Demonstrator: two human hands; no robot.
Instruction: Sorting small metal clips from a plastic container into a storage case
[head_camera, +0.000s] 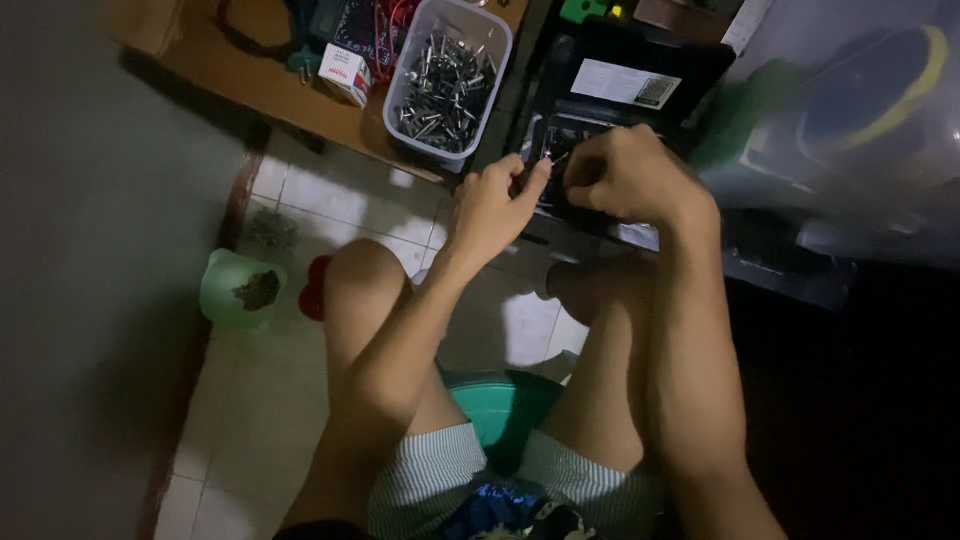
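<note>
Both hands are held together over a black tray (590, 140) of small dark parts, which lies on the floor in front of the knees. The left hand (495, 205) is loosely curled, with its forefinger and thumb stretched toward the right hand; something small appears to be pinched at the fingertips, but what it is cannot be told in the dim light. The right hand (625, 175) is closed into a loose fist just beside the left, knuckles up, and whether anything is gripped inside it cannot be told.

A clear plastic tub (450, 80) filled with silvery metal parts is set on a low wooden bench (300, 105), just left of the tray. A small white and red box (345, 72) is seen on the bench beside the tub. On the white tiled floor (300, 190), near the left knee, a pale green cup (240, 290) holding dark bits is found, with a red object (315, 290) next to it. A green stool (495, 405) is visible between the thighs.
</note>
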